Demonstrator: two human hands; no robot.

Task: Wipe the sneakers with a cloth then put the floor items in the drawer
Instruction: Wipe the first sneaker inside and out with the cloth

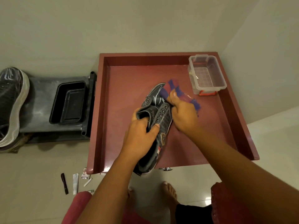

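Note:
A dark grey sneaker [159,113] with white streaks on its toe is held above the open maroon drawer [123,88]. My left hand [142,139] grips it at the collar, fingers inside the opening and thumb on the eyelet side. My right hand [182,113] holds a blue and red cloth [176,92] against the sneaker's toe end. A second dark sneaker [9,107] with a pale sole lies at the far left. Small floor items lie near the drawer's front left corner: a dark pen [64,183], a white tube [75,183] and small packets [84,174].
A clear plastic box [207,75] with an orange clasp stands in the drawer's back right corner. A black tray [68,102] sits on a dark stand left of the drawer. Walls close in behind and to the right. My bare feet [169,193] stand on the pale floor before the drawer.

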